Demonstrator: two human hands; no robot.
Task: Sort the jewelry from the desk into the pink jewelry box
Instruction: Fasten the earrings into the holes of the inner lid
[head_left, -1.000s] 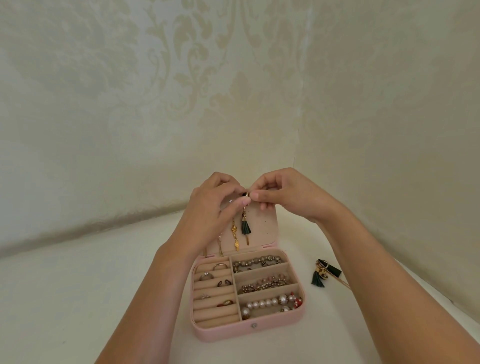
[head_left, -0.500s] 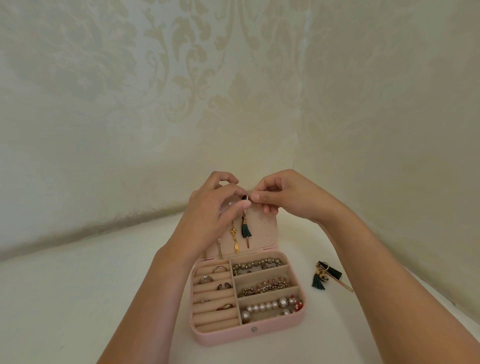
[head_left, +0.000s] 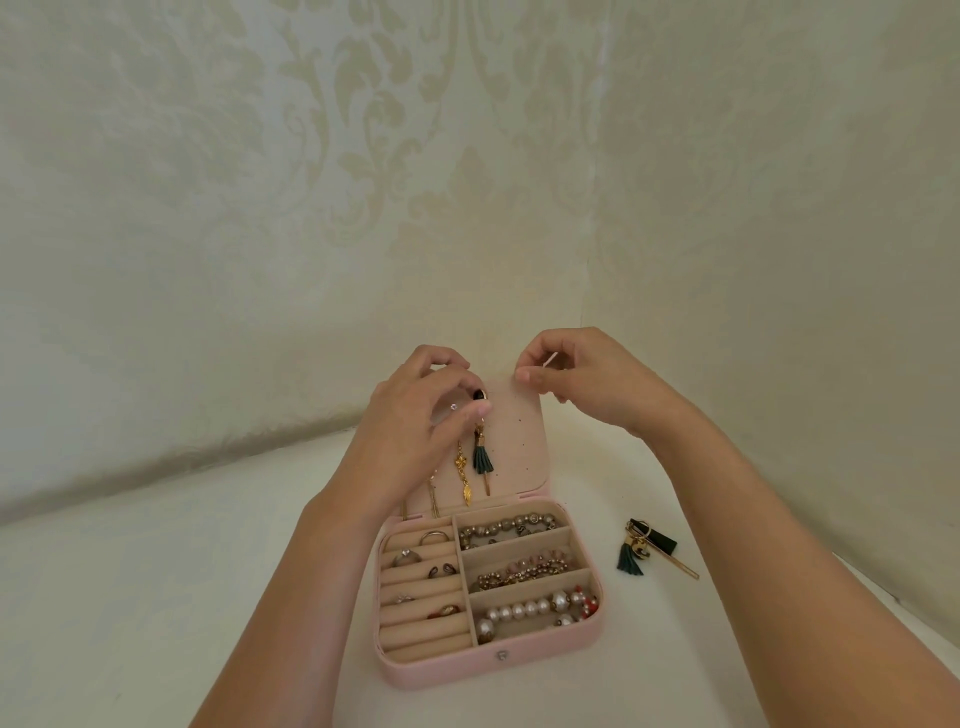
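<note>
The pink jewelry box (head_left: 467, 673) stands open on the white desk, its lid (head_left: 524, 441) upright. Rings sit in the left rolls; three bracelets fill the right compartments. A green tassel earring (head_left: 482, 457) and a gold leaf earring (head_left: 464, 475) hang on the lid's beige panel. My left hand (head_left: 415, 421) pinches the top of the tassel earring against the lid. My right hand (head_left: 582, 379) is at the lid's top right corner, fingers curled, thumb and forefinger pinched on the panel's edge. The matching tassel earring (head_left: 644, 551) lies on the desk right of the box.
Patterned cream walls meet in a corner just behind the box. The white desk (head_left: 156, 597) stretches left and in front of the box. Its right edge (head_left: 893, 597) runs close past my right forearm.
My right hand has left the tassel earring's top and moved right to the lid's corner. My left hand stays on the earring.
</note>
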